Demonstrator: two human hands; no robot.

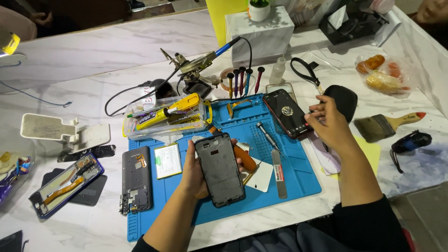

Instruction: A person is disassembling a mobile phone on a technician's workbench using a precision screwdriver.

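- The near edge of the blue work mat [298,179] lay close to the table's front edge, and the person's two forearms crossed that edge from below.
- The left hand [193,172] was wrapped around a dark phone frame [219,168], thumb on its left side and fingertips on the right, holding it nearly upright over the mat's middle.
- Just beside the frame on the right lay a white card [262,176] and a thin metal pry tool [278,173]; the mat's right corner beyond them was bare.
- To the left, a white battery [168,160] and a grey back cover [136,179] filled the mat's left edge.
- Well apart on the bare marble sat an opened blue phone [65,184].
- The right hand [329,123] reached farther out, fingers curled, its tips touching the edge of a dark phone [287,113] at the mat's far right corner; whether it gripped could not be told.
- Farther back stood a clear plastic box [163,116] of tools and a row of screwdrivers [242,79].
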